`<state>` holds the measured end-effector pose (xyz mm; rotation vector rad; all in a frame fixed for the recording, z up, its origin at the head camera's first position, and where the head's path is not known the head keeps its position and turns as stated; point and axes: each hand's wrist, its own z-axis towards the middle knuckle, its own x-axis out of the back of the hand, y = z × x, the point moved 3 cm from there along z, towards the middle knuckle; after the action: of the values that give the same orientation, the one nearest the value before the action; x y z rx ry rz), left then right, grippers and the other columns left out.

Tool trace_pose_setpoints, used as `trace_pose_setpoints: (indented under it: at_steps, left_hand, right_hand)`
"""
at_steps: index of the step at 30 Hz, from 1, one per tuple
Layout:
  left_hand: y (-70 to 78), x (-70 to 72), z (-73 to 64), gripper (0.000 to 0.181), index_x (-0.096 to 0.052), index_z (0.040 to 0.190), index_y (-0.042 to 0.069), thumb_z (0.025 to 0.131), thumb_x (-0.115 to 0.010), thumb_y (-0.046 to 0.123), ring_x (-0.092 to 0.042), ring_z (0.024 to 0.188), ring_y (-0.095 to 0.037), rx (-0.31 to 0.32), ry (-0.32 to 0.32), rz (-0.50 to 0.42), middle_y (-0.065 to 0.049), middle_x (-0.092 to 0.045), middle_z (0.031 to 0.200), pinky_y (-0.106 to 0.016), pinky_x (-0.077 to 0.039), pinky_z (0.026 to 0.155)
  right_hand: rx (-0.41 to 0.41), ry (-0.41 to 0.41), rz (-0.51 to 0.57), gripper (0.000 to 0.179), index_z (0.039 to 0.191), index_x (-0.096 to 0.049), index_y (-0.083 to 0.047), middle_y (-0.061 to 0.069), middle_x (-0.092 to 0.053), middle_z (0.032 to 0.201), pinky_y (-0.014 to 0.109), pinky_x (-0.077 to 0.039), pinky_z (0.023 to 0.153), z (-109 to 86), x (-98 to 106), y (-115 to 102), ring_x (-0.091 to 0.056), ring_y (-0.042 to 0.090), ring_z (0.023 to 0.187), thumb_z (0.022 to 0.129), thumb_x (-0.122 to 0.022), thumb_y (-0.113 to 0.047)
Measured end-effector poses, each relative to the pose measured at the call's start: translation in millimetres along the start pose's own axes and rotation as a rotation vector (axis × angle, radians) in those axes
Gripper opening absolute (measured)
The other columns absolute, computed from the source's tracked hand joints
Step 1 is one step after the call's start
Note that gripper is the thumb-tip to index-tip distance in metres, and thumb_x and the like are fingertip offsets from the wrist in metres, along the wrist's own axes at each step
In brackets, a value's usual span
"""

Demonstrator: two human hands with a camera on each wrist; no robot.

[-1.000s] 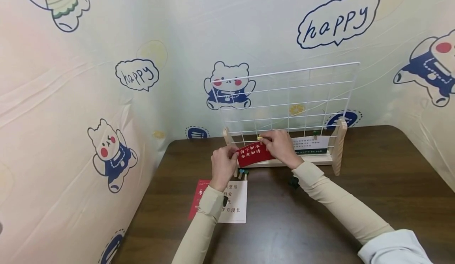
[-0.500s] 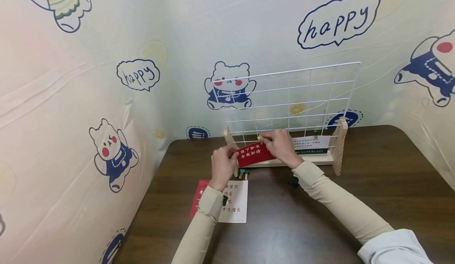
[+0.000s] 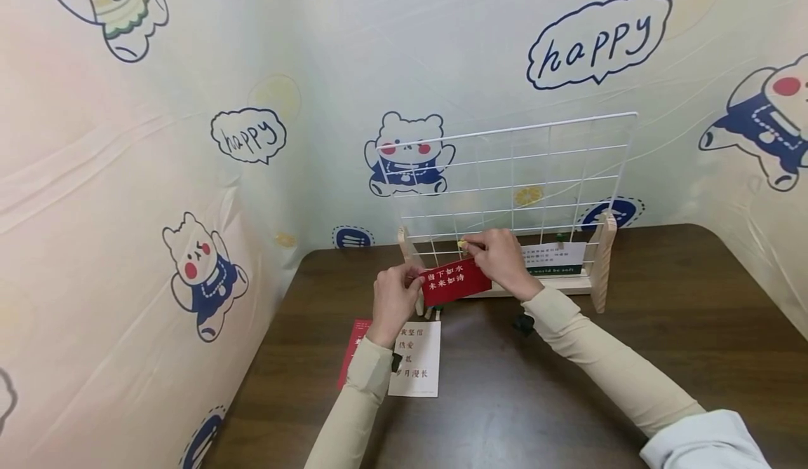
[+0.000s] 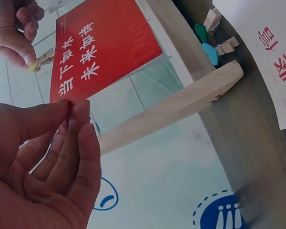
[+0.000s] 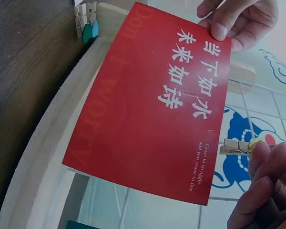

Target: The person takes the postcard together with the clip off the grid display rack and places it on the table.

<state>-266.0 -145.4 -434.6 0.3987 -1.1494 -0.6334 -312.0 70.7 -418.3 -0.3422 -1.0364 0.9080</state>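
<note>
My left hand (image 3: 393, 304) pinches one corner of a red card (image 3: 456, 283) with white lettering, held tilted before the lower part of a white wire grid rack (image 3: 505, 131). Between thumb and fingers of my right hand (image 3: 503, 262) is a small wooden clothespin (image 5: 237, 146) with a yellow end. In the right wrist view its wooden tip stands just off the card's upper edge. To the right, a white-and-green card (image 3: 555, 257) hangs on the grid under a green clothespin (image 3: 560, 238), partly behind my right hand.
A white lettered card (image 3: 416, 378) overlaps another red card (image 3: 353, 350) on the brown table (image 3: 505, 392), partly under my left forearm. Two clothespins, one green (image 4: 200, 33) and one blue (image 4: 211, 54), lie by the rack's left wooden foot (image 4: 171, 105).
The red card and my left hand have come down slightly, so the card's top edge sits lower against the grid. My right hand stays nearly in place with the yellow clothespin.
</note>
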Motion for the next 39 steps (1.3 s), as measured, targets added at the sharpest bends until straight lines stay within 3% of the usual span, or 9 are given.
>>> trace_pose_setpoints:
  at_steps: [5, 14, 23, 31, 39]
  left_hand:
    - [1.8, 4.2, -7.7, 0.011, -0.080, 0.105, 0.009, 0.095, -0.076, 0.010, -0.071, 0.077, -0.018, 0.027, -0.032, -0.012, -0.010, -0.081, 0.098, -0.028, -0.059, 0.068]
    - [0.2, 10.1, -16.6, 0.013, -0.080, 0.105, 0.007, 0.093, -0.078, 0.009, -0.066, 0.072, -0.015, 0.036, -0.092, -0.018, -0.009, -0.080, 0.093, -0.024, -0.055, 0.064]
    - [-5.0, 14.5, -24.7, 0.012, -0.080, 0.105, 0.007, 0.093, -0.078, 0.008, -0.065, 0.072, -0.014, 0.083, -0.162, -0.039, -0.009, -0.079, 0.093, -0.024, -0.055, 0.065]
    - [-5.6, 13.0, -33.0, 0.009, -0.079, 0.100, 0.011, 0.092, -0.078, 0.008, -0.066, 0.075, -0.014, 0.080, -0.263, -0.067, -0.006, -0.079, 0.092, -0.028, -0.060, 0.072]
    - [-3.3, 5.4, -41.6, 0.011, -0.080, 0.103, 0.010, 0.092, -0.079, 0.009, -0.068, 0.075, -0.017, 0.094, -0.350, -0.103, -0.008, -0.078, 0.094, -0.027, -0.059, 0.065]
  right_hand:
    - [-0.001, -0.028, 0.020, 0.020, 0.113, -0.080, -0.003, 0.018, -0.080, 0.087, 0.023, -0.025, 0.046, -3.3, 5, -2, -0.037, 0.011, 0.046, 0.095, -0.074, -0.009]
    - [-0.026, -0.052, 0.027, 0.021, 0.115, -0.079, -0.003, 0.013, -0.076, 0.077, 0.026, -0.034, 0.050, -6.9, 5, 4, -0.047, 0.014, 0.053, 0.097, -0.071, -0.009]
    - [-0.021, -0.084, 0.019, 0.019, 0.112, -0.080, -0.004, 0.005, -0.066, 0.062, 0.026, -0.033, 0.050, -13.4, 3, 9, -0.047, 0.013, 0.052, 0.097, -0.072, -0.012]
    - [-0.026, -0.147, 0.004, 0.017, 0.106, -0.082, -0.005, 0.004, -0.075, 0.072, 0.026, -0.040, 0.058, -17.3, -2, 13, -0.054, 0.011, 0.059, 0.094, -0.076, -0.014]
    - [-0.019, -0.216, -0.013, 0.015, 0.102, -0.083, -0.005, 0.006, -0.078, 0.079, 0.023, -0.035, 0.054, -19.8, -13, 20, -0.049, 0.010, 0.055, 0.093, -0.075, -0.013]
